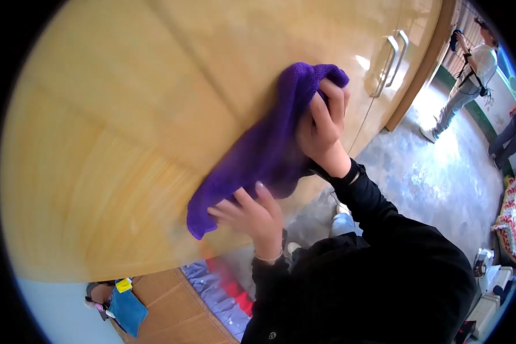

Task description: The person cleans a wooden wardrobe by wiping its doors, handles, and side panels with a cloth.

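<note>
We can read no words or numbers; we see only a small pale logo [272,335] on the black garment [384,281], bottom centre of the frame.

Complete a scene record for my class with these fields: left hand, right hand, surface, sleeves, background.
Left hand: fingers spread at the lower end of the purple cloth
Right hand: fingers bent at the cloth's bunched upper end
Surface: glossy wooden cabinet doors behind the cloth, with metal handles
Sleeves: black
Background: person in a white top standing on a shiny grey floor
</note>
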`<move>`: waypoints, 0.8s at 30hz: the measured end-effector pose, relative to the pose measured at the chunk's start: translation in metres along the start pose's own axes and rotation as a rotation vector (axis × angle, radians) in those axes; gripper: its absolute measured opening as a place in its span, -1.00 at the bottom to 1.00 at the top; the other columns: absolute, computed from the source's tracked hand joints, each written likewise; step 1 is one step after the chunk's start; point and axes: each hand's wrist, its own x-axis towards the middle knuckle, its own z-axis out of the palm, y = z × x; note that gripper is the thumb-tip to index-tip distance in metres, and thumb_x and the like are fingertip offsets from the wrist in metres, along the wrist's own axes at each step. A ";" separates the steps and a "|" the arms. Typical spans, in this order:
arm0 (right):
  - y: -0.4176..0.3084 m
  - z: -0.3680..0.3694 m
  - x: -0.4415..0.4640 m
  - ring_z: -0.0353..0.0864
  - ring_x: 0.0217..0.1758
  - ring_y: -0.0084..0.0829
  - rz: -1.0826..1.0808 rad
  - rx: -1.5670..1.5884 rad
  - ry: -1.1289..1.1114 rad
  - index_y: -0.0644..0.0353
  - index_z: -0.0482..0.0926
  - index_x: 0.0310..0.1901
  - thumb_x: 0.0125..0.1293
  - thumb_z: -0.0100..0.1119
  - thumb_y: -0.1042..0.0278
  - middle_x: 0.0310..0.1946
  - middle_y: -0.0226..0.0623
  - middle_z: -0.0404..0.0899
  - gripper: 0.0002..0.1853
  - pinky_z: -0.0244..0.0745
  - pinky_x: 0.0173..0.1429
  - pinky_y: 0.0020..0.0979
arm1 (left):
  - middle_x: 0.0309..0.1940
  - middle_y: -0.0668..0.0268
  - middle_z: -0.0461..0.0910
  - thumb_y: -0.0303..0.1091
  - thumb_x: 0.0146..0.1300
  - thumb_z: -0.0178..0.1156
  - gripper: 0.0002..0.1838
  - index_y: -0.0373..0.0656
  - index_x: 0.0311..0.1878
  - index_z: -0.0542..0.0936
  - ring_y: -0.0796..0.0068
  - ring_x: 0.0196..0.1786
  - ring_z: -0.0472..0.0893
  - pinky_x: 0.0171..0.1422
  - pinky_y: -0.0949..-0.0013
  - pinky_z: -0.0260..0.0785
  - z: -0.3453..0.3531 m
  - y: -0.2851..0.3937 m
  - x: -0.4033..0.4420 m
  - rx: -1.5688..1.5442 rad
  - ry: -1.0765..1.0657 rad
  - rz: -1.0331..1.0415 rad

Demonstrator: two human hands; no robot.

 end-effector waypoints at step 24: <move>0.192 -0.065 -0.112 -0.05 0.26 0.34 0.378 0.048 -0.460 0.47 0.10 0.19 0.01 -0.03 0.54 0.17 0.32 0.05 -0.37 -0.20 0.32 0.11 | -0.30 0.24 0.49 -0.10 -0.04 0.24 -0.76 0.02 -0.33 0.60 0.14 -0.11 0.47 -0.04 0.08 0.26 0.147 0.133 -0.025 0.178 -0.207 0.079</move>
